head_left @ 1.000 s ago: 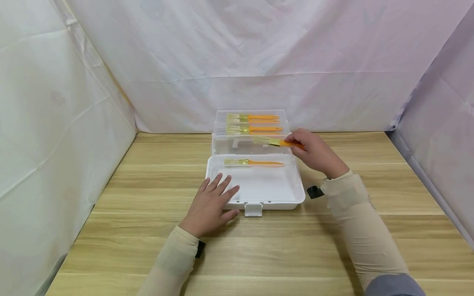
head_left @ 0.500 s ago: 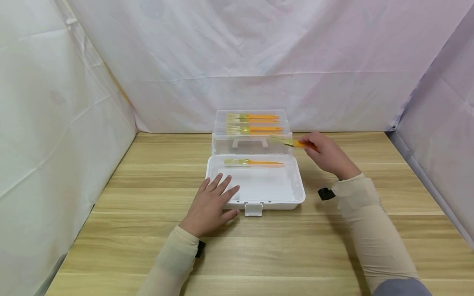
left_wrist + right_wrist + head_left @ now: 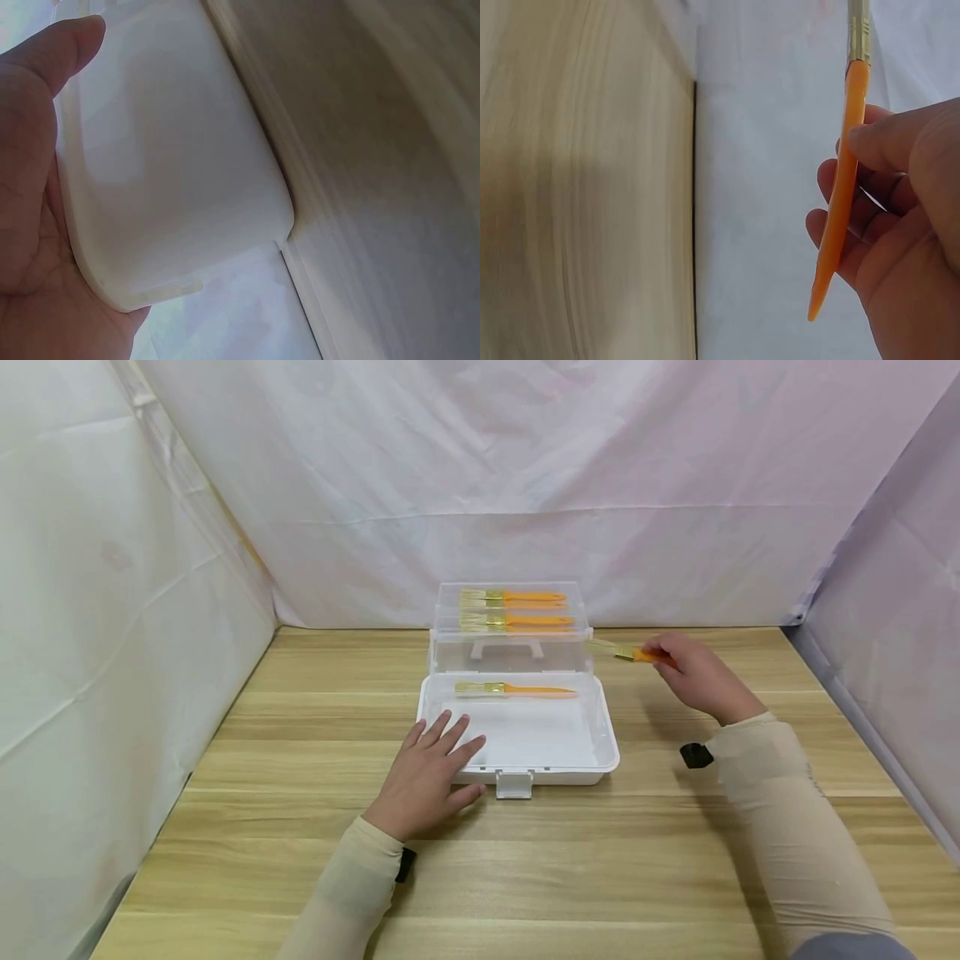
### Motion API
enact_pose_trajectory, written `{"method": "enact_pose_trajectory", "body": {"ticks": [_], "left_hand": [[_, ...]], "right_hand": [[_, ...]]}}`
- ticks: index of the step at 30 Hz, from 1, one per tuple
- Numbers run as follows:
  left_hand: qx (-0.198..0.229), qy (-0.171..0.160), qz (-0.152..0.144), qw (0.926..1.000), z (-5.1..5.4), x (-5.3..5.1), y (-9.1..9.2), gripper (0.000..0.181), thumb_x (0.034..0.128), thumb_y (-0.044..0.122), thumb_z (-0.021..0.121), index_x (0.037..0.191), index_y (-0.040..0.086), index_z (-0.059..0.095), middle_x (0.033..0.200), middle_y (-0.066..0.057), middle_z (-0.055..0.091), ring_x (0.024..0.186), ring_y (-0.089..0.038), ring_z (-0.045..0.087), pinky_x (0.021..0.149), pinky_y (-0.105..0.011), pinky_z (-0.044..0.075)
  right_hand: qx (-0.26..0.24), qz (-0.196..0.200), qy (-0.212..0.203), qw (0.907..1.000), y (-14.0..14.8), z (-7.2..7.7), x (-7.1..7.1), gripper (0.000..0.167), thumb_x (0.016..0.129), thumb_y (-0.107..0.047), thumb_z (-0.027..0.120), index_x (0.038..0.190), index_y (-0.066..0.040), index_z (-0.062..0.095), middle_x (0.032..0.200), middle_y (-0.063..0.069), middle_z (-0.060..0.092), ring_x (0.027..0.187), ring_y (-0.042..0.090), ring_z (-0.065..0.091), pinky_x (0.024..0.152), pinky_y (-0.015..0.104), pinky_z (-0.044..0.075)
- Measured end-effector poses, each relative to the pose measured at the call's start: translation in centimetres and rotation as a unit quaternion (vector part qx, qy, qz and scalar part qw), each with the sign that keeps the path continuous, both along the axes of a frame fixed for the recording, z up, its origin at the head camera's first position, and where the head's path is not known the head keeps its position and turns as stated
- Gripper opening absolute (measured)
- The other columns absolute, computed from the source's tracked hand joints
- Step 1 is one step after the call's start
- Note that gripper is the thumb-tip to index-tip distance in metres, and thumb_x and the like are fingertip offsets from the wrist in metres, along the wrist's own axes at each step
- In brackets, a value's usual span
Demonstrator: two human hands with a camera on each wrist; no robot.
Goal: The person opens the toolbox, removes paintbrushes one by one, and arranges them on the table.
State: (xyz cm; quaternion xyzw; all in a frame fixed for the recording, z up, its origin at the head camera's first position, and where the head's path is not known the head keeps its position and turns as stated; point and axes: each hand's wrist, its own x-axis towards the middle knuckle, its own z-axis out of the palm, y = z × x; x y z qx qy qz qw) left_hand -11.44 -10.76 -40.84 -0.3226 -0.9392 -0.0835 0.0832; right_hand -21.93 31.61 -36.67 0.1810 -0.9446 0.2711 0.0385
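Observation:
My right hand point(image 3: 701, 672) pinches a paintbrush point(image 3: 624, 652) by its orange handle, in the air to the right of the box. The right wrist view shows thumb and fingers around the handle point(image 3: 844, 172), below the brass-coloured ferrule. My left hand point(image 3: 426, 772) rests with spread fingers on the front left corner of the white plastic box point(image 3: 540, 739), its thumb at the front wall. The left wrist view has the box wall point(image 3: 172, 135) against that palm. Inside the box lies one paintbrush point(image 3: 517, 690), bristles to the left, along the back.
The box's clear lid point(image 3: 457, 656) stands folded back behind it, with several orange-handled paintbrushes point(image 3: 534, 597) lying in or behind it. A latch point(image 3: 513, 786) hangs at the box front. White cloth point(image 3: 495, 460) encloses the wooden table point(image 3: 315, 693) at the back and sides.
My right hand has moved right with the paintbrush, from in front of the lid to beyond the box's right side. My left hand stays in place on the box.

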Motion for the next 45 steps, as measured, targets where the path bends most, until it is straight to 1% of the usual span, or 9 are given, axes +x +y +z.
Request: {"method": "enact_pose_trajectory", "body": {"ticks": [6,13,18,23,26,33,39,45], "left_hand": [[0.002,0.004,-0.001,1.0,0.0,0.0,0.0,0.062,0.0909,0.051,0.065,0.144,0.019,0.055,0.153,-0.011,0.042,0.145,-0.035,0.03,0.116,-0.055,0.021],[0.002,0.002,0.0,1.0,0.2,0.1,0.0,0.062,0.0907,0.05,0.066,0.144,0.019,0.055,0.153,-0.012,0.042,0.145,-0.035,0.03,0.116,-0.055,0.021],[0.003,0.002,-0.002,1.0,0.3,0.1,0.1,0.061,0.0906,0.048,0.067,0.143,0.018,0.056,0.153,-0.012,0.043,0.145,-0.035,0.031,0.115,-0.055,0.022],[0.002,0.003,-0.001,1.0,0.2,0.1,0.1,0.061,0.0908,0.048,0.066,0.143,0.019,0.056,0.153,-0.012,0.043,0.145,-0.035,0.03,0.116,-0.055,0.022],[0.0,0.002,0.0,1.0,0.2,0.1,0.1,0.061,0.0909,0.048,0.066,0.144,0.019,0.055,0.153,-0.012,0.042,0.145,-0.034,0.03,0.116,-0.055,0.021],[0.003,0.003,0.0,1.0,0.0,0.0,0.0,0.062,0.0901,0.05,0.066,0.143,0.019,0.056,0.153,-0.011,0.043,0.145,-0.034,0.03,0.116,-0.055,0.021],[0.005,0.006,0.001,1.0,-0.1,0.0,0.0,0.061,0.0903,0.049,0.067,0.143,0.019,0.056,0.153,-0.011,0.043,0.145,-0.034,0.03,0.116,-0.055,0.021],[0.01,0.009,-0.001,0.9999,-0.2,0.0,0.0,0.062,0.0896,0.049,0.068,0.142,0.019,0.057,0.153,-0.012,0.043,0.145,-0.034,0.03,0.116,-0.055,0.021]], "right_hand": [[0.007,-0.003,-0.007,0.9999,1.3,-0.3,-0.4,0.024,0.099,0.005,0.05,0.121,0.008,0.059,0.121,0.028,0.058,0.112,0.045,0.054,0.094,0.061,0.042],[0.017,0.005,0.002,0.9998,2.2,-0.7,-1.3,0.023,0.098,0.007,0.049,0.117,0.009,0.06,0.117,0.029,0.06,0.109,0.044,0.055,0.091,0.061,0.043],[0.031,0.008,0.005,0.9995,2.8,-1.0,-1.9,0.022,0.097,0.006,0.048,0.115,0.008,0.061,0.116,0.028,0.06,0.108,0.044,0.055,0.092,0.06,0.043],[0.056,0.032,0.036,0.9973,3.4,-1.6,-2.8,0.018,0.095,0.009,0.05,0.109,0.009,0.061,0.11,0.028,0.061,0.104,0.045,0.056,0.09,0.06,0.044],[0.067,0.042,0.043,0.996,3.6,-1.8,-3.3,0.015,0.094,0.009,0.052,0.107,0.009,0.061,0.106,0.027,0.062,0.1,0.044,0.058,0.088,0.059,0.045],[0.084,0.04,-0.003,0.9957,3.7,-2.1,-4.6,0.015,0.095,0.008,0.052,0.107,0.009,0.061,0.106,0.026,0.063,0.1,0.043,0.059,0.088,0.059,0.046],[0.083,0.04,-0.035,0.9951,3.9,-2.9,-5.6,0.017,0.093,0.009,0.052,0.107,0.008,0.062,0.107,0.025,0.063,0.101,0.042,0.059,0.089,0.058,0.046],[0.09,0.042,-0.06,0.9932,4.3,-3.8,-6.4,0.017,0.094,0.009,0.052,0.106,0.007,0.063,0.105,0.024,0.063,0.098,0.04,0.059,0.087,0.058,0.047]]}}
